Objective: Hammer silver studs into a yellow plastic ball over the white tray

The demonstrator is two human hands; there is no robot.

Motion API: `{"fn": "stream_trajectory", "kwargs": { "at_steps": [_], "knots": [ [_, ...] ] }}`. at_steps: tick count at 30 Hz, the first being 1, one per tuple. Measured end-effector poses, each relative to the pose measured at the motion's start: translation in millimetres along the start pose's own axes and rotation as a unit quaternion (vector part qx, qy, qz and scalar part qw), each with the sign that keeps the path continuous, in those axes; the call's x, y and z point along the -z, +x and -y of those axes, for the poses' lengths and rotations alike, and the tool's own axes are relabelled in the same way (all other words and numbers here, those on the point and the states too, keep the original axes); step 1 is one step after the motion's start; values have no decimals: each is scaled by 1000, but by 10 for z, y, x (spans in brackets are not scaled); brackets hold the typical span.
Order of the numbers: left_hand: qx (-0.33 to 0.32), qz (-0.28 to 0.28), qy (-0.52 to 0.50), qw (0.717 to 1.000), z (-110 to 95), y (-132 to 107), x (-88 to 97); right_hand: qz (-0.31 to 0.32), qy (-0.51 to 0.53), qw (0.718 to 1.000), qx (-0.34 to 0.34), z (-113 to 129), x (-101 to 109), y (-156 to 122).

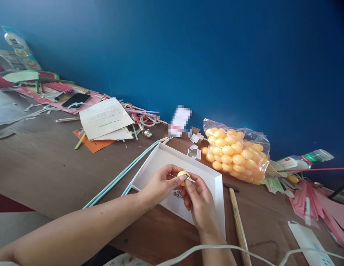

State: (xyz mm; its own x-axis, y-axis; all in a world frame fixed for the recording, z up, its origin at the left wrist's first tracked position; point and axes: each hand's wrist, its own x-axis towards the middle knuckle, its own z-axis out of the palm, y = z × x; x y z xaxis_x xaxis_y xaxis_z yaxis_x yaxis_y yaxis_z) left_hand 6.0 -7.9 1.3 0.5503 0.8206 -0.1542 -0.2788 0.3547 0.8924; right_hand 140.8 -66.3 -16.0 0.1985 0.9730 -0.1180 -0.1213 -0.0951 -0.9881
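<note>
White cable (216,246): one, running across the near desk edge, nearer than the white tray (161,159).
Desk (50,166): brown wood, carrying everything.
Right hand (199,201): over the tray's near-right part; fingers (188,181) narrow, pinched on a silvery piece (188,177) at the ball's right side.
Left hand (161,183): over the tray's near-left part; thumb and forefinger closed on the ball from the left.
Orange ball (183,174): one, held above the tray's middle, between the fingertips of both hands.
Ball's axis: round, so no long axis; which way the silvery piece points is too small to tell.
Metal bits (177,193): a small cluster lying in the tray, under the hands; number unclear.
Wooden stick (238,221): one, just right of the tray, long axis running near to far.
Teal cords (124,171): left of the tray, running diagonally along its left side.
Bag of orange balls (235,155): one clear bag, right of and beyond the tray; too many balls to count.
Paper sheets (105,118): well left of and beyond the tray.
Blue wall (188,55): behind the desk.
</note>
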Motion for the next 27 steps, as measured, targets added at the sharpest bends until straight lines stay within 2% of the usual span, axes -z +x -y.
{"fn": "stream_trajectory", "kwargs": {
  "at_steps": [8,16,21,24,27],
  "knots": [
    [8,4,-31,999,-34,-7,-5,2,61,998,7,12,13,-4],
    [-1,30,-29,999,-29,-10,-3,-16,41,999,1,4,4,8],
    [0,20,-3,1000,-18,4,-3,-26,24,999,6,30,-14,11],
    [15,-23,5,1000,-30,30,20,-69,-8,997,23,178,26,-107],
    [26,-37,15,999,-57,50,59,-186,-79,977,67,350,226,-357]
  ]
}}
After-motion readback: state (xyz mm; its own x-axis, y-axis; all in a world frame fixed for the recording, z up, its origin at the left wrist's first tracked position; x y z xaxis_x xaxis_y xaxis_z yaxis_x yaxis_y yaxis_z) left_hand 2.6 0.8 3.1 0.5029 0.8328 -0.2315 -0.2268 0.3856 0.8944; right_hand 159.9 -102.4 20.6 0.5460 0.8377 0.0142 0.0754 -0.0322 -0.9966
